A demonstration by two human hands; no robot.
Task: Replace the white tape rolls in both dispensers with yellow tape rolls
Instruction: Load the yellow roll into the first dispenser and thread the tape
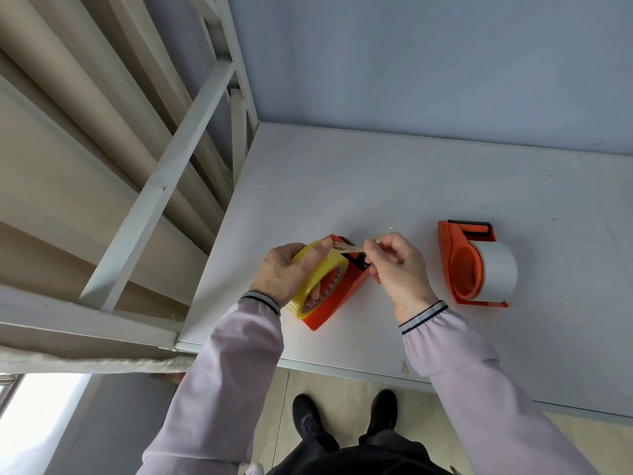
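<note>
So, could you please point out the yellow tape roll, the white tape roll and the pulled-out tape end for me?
yellow tape roll (pixel 317 269): head view, on its outer yellow band.
white tape roll (pixel 498 269): head view, on its outer white surface.
pulled-out tape end (pixel 347 248): head view, on the strip between the two hands.

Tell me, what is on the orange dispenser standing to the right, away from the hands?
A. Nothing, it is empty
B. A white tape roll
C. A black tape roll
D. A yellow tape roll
B: the right dispenser carries a white tape roll, while the yellow tape roll is in the left hand.
</note>
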